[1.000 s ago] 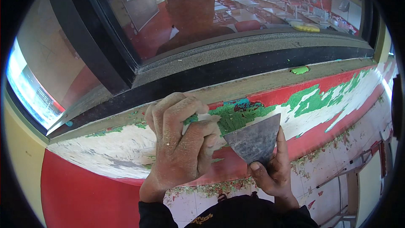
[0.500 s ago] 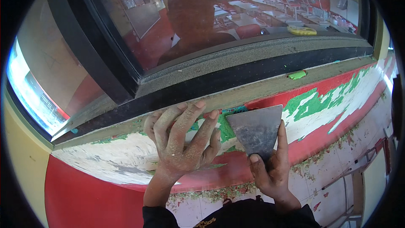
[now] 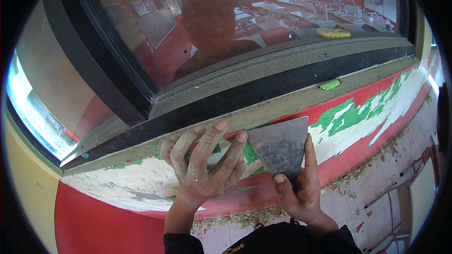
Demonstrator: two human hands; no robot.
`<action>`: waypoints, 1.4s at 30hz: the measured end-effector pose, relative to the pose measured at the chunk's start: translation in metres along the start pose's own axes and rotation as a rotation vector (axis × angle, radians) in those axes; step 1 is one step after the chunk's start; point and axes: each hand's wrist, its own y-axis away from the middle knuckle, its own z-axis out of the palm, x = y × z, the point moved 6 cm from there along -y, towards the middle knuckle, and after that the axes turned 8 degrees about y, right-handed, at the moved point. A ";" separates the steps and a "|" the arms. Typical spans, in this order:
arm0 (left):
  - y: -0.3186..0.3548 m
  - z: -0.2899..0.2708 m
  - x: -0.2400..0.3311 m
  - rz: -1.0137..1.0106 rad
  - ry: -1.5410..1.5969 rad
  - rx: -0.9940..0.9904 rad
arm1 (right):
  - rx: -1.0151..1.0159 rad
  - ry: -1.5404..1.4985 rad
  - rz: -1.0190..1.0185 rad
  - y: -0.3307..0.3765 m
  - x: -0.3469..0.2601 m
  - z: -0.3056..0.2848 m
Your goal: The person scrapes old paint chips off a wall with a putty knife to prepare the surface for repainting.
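Hands: two (image 3: pixel 202 169) (image 3: pixel 301 190); scraper (image 3: pixel 280 146): one

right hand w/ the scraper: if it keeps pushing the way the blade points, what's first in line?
Probably the sill ledge just above the peeling painted wall; the scraper in the right hand points up at it. Depth is unclear.

Wide grey metal scraper blade (image 3: pixel 280 146), upright against peeling painted wall (image 3: pixel 358 117)
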 end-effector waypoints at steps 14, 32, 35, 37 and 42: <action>0.002 -0.008 0.000 0.012 0.051 -0.021 | -0.030 0.041 -0.046 0.007 0.002 0.002; -0.081 0.004 -0.022 0.113 0.623 -0.636 | 0.102 0.048 -0.047 0.008 -0.005 -0.011; -0.087 0.011 -0.022 0.149 0.590 -0.753 | 0.099 0.039 -0.034 0.008 0.001 -0.011; -0.092 0.010 -0.019 0.199 0.615 -0.834 | 0.113 0.060 -0.061 0.011 -0.001 -0.012; -0.105 0.019 -0.017 0.181 0.639 -0.988 | 0.122 0.033 -0.048 0.013 -0.001 -0.013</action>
